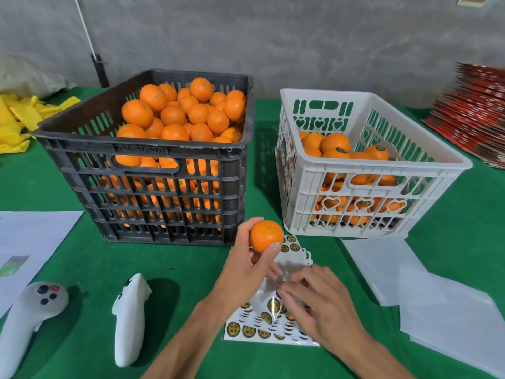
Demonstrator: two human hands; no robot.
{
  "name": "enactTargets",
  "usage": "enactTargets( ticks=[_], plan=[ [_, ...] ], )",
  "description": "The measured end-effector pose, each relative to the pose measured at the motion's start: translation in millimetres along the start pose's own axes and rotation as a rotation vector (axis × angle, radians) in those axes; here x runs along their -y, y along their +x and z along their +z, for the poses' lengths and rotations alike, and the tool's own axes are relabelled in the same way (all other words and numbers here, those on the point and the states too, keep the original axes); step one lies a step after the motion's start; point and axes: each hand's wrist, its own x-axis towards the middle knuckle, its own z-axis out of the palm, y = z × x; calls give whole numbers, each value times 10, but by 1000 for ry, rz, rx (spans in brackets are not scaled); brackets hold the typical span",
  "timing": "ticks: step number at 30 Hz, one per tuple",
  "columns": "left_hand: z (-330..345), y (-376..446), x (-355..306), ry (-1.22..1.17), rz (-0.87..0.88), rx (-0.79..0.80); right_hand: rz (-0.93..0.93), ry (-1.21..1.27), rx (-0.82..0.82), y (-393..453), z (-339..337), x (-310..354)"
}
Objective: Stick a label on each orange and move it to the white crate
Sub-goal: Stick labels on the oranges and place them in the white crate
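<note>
My left hand (246,265) grips an orange (266,236) above the green table, in front of the gap between the two crates. My right hand (318,302) lies on the sheet of round yellow-and-black labels (247,330), its fingertips curled onto the sheet; whether they pinch a label I cannot tell. The black crate (153,192) at the centre left is heaped with unlabelled oranges (175,113). The white crate (363,184) at the right holds several oranges (335,142) with labels on top.
Two white hand controllers (27,315) (128,315) lie at the front left. Printed paper (30,242) lies at the left edge, yellow bags (19,119) at the back left. Translucent plastic sheets (437,302) lie at the right; a stack of red cartons (475,110) stands at the back right.
</note>
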Motion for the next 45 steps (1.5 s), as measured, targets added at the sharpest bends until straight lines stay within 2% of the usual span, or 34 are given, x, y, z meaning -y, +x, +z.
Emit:
enactTargets(
  ticks=[3, 7, 8, 10, 12, 14, 16, 20, 22, 24, 26, 28, 30, 31, 33, 36, 39, 42, 45],
  plan=[
    [28, -33, 85, 197, -74, 98, -38, -16, -17, -48, -39, -28],
    [35, -46, 127, 372, -105, 116, -191, -38, -62, -78, -113, 32],
    [31, -39, 132, 377, -107, 112, -178, -3, -61, -80, -125, 72],
    [30, -29, 130, 346, -107, 113, 39, 219, -78, -34, -135, 168],
    [43, -29, 128, 230, -110, 130, 419, 540, -129, 109, -161, 199],
    [55, -36, 127, 125, -120, 133, 652, 665, -162, 280, -150, 159],
    [57, -45, 115, 83, -113, 105, 720, 663, -179, 389, -113, 139],
    [59, -46, 60, -31, -71, 69, 713, 607, -269, 432, -51, 179],
    [65, -53, 22, -73, -43, 61, 724, 622, -253, 468, -64, 163],
    [72, -67, -10, -96, -10, 48, 812, 688, -185, 538, -111, 132],
    [101, -70, -72, -114, 20, 27, 934, 865, -94, 634, -179, 121],
    [148, -51, -188, -114, 45, -10, 1066, 1240, -22, 712, -238, 125],
    [187, -1, -341, -107, 70, -50, 1148, 1579, 0, 757, -289, 128],
    [199, 32, -427, -109, 85, -58, 1150, 1639, -15, 786, -318, 121],
    [235, 114, -638, -115, 120, -38, 1112, 1586, -96, 863, -403, 107],
    [404, 338, -1048, -122, 185, 1, 858, 1210, -237, 1039, -653, 81],
    [639, 709, -1462, -100, 273, -26, 649, 930, -397, 1259, -957, -77],
    [858, 1107, -1775, 20, 302, -12, 567, 768, -482, 1472, -1204, -369],
    [1038, 1470, -1933, 168, 238, 78, 584, 579, -533, 1600, -1349, -691]
  ],
)
